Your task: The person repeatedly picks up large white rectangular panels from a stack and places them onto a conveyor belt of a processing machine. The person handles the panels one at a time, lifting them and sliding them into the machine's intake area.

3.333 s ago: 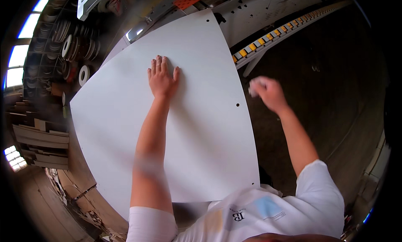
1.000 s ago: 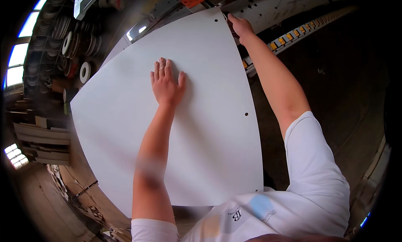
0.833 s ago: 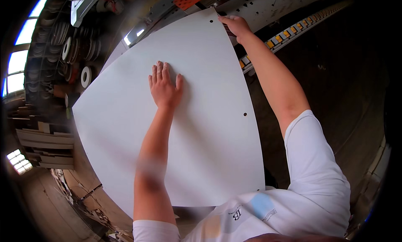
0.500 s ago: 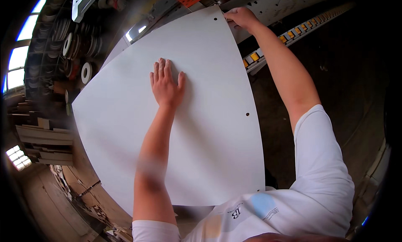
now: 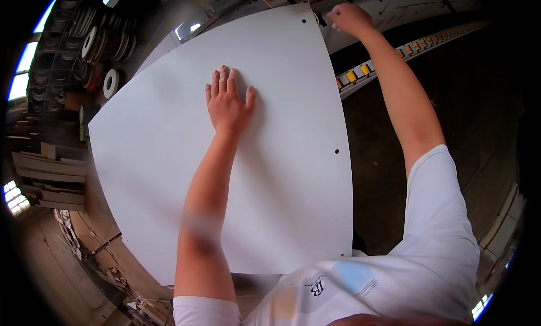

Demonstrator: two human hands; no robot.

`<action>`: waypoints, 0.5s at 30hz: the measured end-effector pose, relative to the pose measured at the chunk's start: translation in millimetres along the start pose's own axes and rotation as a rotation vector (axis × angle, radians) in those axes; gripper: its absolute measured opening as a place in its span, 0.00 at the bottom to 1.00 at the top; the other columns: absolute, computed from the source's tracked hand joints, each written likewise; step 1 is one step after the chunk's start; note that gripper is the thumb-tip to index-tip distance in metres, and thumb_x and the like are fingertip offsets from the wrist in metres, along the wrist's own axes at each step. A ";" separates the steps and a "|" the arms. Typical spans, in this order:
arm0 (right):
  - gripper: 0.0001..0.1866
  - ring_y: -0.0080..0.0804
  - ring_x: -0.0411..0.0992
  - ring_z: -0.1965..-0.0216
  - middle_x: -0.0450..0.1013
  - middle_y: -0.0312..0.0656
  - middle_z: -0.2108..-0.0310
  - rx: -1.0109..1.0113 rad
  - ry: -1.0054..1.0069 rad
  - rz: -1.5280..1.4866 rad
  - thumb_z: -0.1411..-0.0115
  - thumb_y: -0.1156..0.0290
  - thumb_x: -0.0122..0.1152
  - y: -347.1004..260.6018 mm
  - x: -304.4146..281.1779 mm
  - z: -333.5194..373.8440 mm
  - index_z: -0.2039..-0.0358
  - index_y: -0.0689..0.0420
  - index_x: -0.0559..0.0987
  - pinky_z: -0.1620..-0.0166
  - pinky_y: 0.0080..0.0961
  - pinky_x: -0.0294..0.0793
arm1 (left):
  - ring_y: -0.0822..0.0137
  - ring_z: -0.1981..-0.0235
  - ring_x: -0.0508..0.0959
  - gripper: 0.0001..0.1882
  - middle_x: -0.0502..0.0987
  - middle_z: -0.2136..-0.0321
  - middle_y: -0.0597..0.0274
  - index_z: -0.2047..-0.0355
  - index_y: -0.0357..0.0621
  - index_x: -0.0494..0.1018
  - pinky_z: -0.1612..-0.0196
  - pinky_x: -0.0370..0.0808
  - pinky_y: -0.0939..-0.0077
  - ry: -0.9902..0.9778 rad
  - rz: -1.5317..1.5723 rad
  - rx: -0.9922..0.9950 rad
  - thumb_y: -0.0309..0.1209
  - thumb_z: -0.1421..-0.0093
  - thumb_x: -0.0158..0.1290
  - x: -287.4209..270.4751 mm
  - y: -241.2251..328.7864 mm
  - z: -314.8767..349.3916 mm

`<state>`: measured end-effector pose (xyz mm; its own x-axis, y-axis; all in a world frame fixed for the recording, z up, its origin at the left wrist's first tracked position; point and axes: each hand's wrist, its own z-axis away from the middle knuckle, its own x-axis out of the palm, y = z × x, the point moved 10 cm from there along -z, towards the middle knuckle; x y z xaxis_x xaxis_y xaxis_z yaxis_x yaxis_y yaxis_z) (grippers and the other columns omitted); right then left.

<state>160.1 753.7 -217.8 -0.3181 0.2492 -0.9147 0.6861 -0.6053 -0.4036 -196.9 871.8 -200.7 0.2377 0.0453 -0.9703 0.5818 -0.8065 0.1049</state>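
A large white panel (image 5: pixel 293 134) lies flat in front of me, with several small dark holes along its right edge. My left hand (image 5: pixel 230 103) rests palm down on the panel's upper middle, fingers stretched out and thumb apart. Beyond the panel's far right corner, my right hand (image 5: pixel 352 20) is held with its fingers curled closed, just off the edge. Whether anything small sits inside those fingers is hidden. Close to its fingertips, at the panel's corner, is a small dark part (image 5: pixel 320 19) that I cannot make out.
A rail with yellow rollers (image 5: pixel 360 72) runs along the right side of a pale machine bed (image 5: pixel 394 16). Rolls of edging strip (image 5: pixel 111 83) fill a rack at the far left. Stacked boards (image 5: pixel 51 171) stand at the left, with scattered offcuts (image 5: pixel 112 269) below.
My right hand has come away from the panel's far corner, moving slightly right, with its fingers curling in. My left hand stays flat on the panel; the whole view has shifted slightly.
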 end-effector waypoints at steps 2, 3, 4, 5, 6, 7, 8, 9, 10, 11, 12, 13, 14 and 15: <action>0.20 0.29 0.76 0.71 0.79 0.31 0.75 0.147 0.091 -0.049 0.41 0.46 0.50 31.7 -2.4 9.8 0.70 0.48 0.82 0.62 0.34 0.74 | 0.56 0.32 0.54 0.30 0.59 0.35 0.55 0.38 0.47 0.62 0.31 0.48 0.56 -0.004 -0.003 -0.008 0.45 0.38 0.46 0.5 -0.7 0.8; 0.22 0.29 0.76 0.71 0.79 0.31 0.75 0.207 0.113 -0.075 0.40 0.45 0.49 32.6 -12.3 27.9 0.71 0.49 0.82 0.62 0.34 0.74 | 0.56 0.32 0.54 0.30 0.59 0.35 0.55 0.38 0.47 0.62 0.31 0.48 0.57 -0.001 -0.003 -0.021 0.45 0.38 0.46 0.4 -4.6 2.9; 0.23 0.29 0.76 0.72 0.79 0.31 0.75 0.276 0.139 -0.100 0.40 0.44 0.48 37.9 -22.2 50.1 0.71 0.50 0.82 0.63 0.34 0.73 | 0.56 0.31 0.54 0.30 0.59 0.35 0.56 0.38 0.47 0.62 0.31 0.48 0.57 0.001 -0.001 -0.025 0.45 0.38 0.46 -0.2 -5.1 3.9; 0.23 0.27 0.76 0.72 0.79 0.32 0.74 0.303 0.157 -0.235 0.38 0.46 0.49 49.0 -22.6 69.8 0.69 0.51 0.81 0.64 0.32 0.73 | 0.56 0.32 0.54 0.30 0.59 0.35 0.55 0.38 0.46 0.62 0.31 0.48 0.56 -0.004 0.002 -0.020 0.45 0.38 0.46 -0.2 -2.8 3.9; 0.22 0.26 0.75 0.73 0.79 0.34 0.73 0.322 0.178 -0.373 0.37 0.47 0.49 57.1 -18.2 88.4 0.67 0.53 0.80 0.65 0.29 0.73 | 0.56 0.32 0.54 0.30 0.59 0.35 0.55 0.38 0.45 0.62 0.31 0.48 0.56 -0.004 0.000 -0.017 0.46 0.38 0.46 0.0 -1.4 2.6; 0.19 0.23 0.74 0.73 0.79 0.34 0.72 0.254 0.233 -0.545 0.36 0.52 0.51 47.2 -18.0 113.6 0.64 0.55 0.79 0.66 0.25 0.72 | 0.56 0.32 0.54 0.31 0.59 0.35 0.54 0.39 0.44 0.62 0.31 0.48 0.56 -0.005 -0.003 -0.017 0.46 0.38 0.46 0.6 -2.1 2.0; 0.16 0.20 0.73 0.74 0.78 0.34 0.71 0.185 0.287 -0.715 0.36 0.56 0.53 36.3 -17.5 146.2 0.61 0.57 0.78 0.67 0.22 0.72 | 0.56 0.31 0.54 0.31 0.59 0.35 0.54 0.38 0.44 0.62 0.31 0.48 0.56 -0.006 -0.006 -0.020 0.46 0.38 0.46 0.7 -2.9 2.6; 0.12 0.16 0.71 0.74 0.76 0.34 0.70 0.137 0.272 -0.774 0.36 0.66 0.56 28.9 -9.5 177.6 0.57 0.59 0.76 0.69 0.17 0.70 | 0.56 0.31 0.54 0.31 0.59 0.35 0.54 0.38 0.44 0.62 0.31 0.48 0.56 -0.008 -0.010 -0.021 0.46 0.38 0.46 0.3 -3.7 3.6; 0.12 0.16 0.69 0.73 0.75 0.34 0.69 0.117 0.210 -0.851 0.33 0.67 0.52 22.1 4.0 213.6 0.54 0.60 0.74 0.67 0.16 0.71 | 0.56 0.31 0.54 0.31 0.59 0.35 0.54 0.38 0.44 0.62 0.31 0.48 0.56 -0.011 -0.012 -0.019 0.46 0.38 0.46 0.7 -3.2 3.9; 0.12 0.16 0.68 0.73 0.75 0.35 0.70 0.200 0.186 -0.942 0.33 0.68 0.52 29.1 24.4 255.4 0.54 0.59 0.74 0.67 0.16 0.71 | 0.56 0.31 0.54 0.31 0.59 0.35 0.54 0.38 0.44 0.62 0.31 0.48 0.56 -0.013 -0.015 -0.013 0.46 0.38 0.46 0.7 -0.6 2.6; 0.11 0.16 0.68 0.73 0.74 0.34 0.70 0.276 0.113 -0.943 0.33 0.67 0.51 26.2 39.6 298.6 0.54 0.59 0.74 0.68 0.16 0.70 | 0.56 0.31 0.54 0.31 0.59 0.34 0.54 0.38 0.44 0.62 0.31 0.48 0.57 -0.015 -0.021 -0.013 0.46 0.38 0.46 -0.3 -0.3 2.7; 0.12 0.16 0.68 0.73 0.74 0.33 0.71 0.314 0.041 -0.966 0.33 0.66 0.52 29.0 62.0 344.2 0.55 0.59 0.74 0.68 0.17 0.70 | 0.56 0.31 0.54 0.31 0.59 0.34 0.54 0.38 0.44 0.61 0.31 0.48 0.57 -0.017 -0.024 -0.007 0.46 0.38 0.46 -0.6 2.5 1.8; 0.08 0.18 0.70 0.72 0.74 0.33 0.72 0.454 -0.032 -1.040 0.35 0.68 0.53 29.9 86.5 393.2 0.60 0.58 0.74 0.67 0.18 0.70 | 0.56 0.31 0.54 0.31 0.59 0.34 0.54 0.38 0.44 0.61 0.31 0.48 0.57 -0.021 -0.028 -0.007 0.46 0.38 0.46 0.1 3.1 2.1; 0.10 0.19 0.70 0.72 0.74 0.33 0.71 0.521 -0.170 -1.094 0.34 0.65 0.52 30.5 118.3 445.4 0.59 0.59 0.75 0.67 0.19 0.70 | 0.56 0.31 0.53 0.31 0.58 0.34 0.54 0.38 0.44 0.61 0.31 0.48 0.57 -0.024 -0.031 -0.001 0.46 0.38 0.46 2.1 4.4 0.7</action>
<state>-147.9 428.0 -328.7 -0.6709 0.7384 -0.0680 -0.3287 -0.3782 -0.8654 -194.4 867.9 -202.4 0.2010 0.0561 -0.9780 0.5894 -0.8043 0.0750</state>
